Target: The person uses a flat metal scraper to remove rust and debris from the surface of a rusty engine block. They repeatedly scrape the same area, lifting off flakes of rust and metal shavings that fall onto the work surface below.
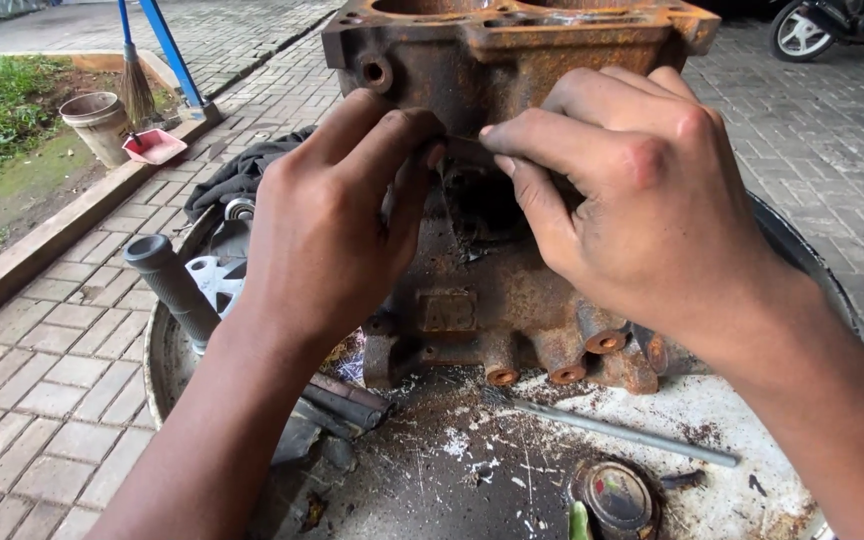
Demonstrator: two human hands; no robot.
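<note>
Both my hands pinch at the rusty engine block [512,290]: left hand [327,230], right hand [642,200]. Fingertips meet at the cavity's 12 o'clock edge. I'd judge small, steady picking best; what they grasp I cannot tell.

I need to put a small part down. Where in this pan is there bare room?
Bare patch: pan floor right of the metal rod, below the rusty engine block. The left is crowded by the rubber handlebar grip and dark tubes; a round lid fills the near edge. Both hands, left and right, cover the block.
</note>
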